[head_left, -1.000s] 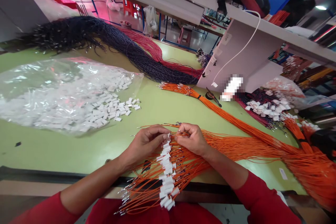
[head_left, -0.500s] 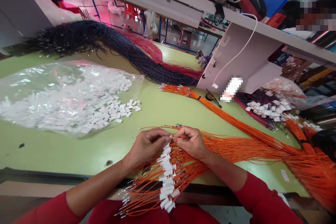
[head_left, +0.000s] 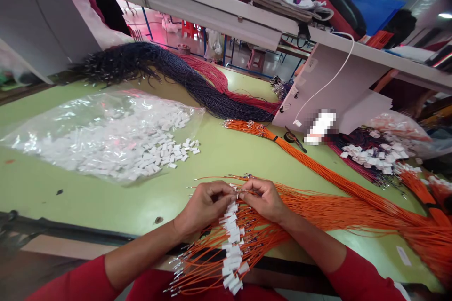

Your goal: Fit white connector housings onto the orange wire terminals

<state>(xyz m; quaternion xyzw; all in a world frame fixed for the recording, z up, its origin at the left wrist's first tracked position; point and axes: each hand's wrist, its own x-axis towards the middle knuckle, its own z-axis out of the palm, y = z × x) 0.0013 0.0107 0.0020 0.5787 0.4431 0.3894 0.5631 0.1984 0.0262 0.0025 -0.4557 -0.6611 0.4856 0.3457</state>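
Note:
My left hand (head_left: 206, 204) and my right hand (head_left: 264, 200) meet fingertip to fingertip over a bundle of orange wires (head_left: 318, 207) on the green table (head_left: 106, 197). The left hand's fingers pinch a small white connector (head_left: 233, 192). With its fingers closed, the right hand holds a thin orange wire end against that connector. Below the hands runs a row of white connectors (head_left: 231, 244) fitted on orange wires that fan out toward the table's near edge.
A clear plastic bag (head_left: 88, 131) spills loose white connectors (head_left: 169, 150) at left. Black wires (head_left: 158, 66) and red wires (head_left: 219, 80) lie at the back. A white shelf support (head_left: 339, 89), a tape roll (head_left: 290, 137) and more connectors (head_left: 367, 153) sit at right.
The view has shifted so everything sits slightly lower and more to the right in the picture. Both hands stay pinched together at the same spot on the wires.

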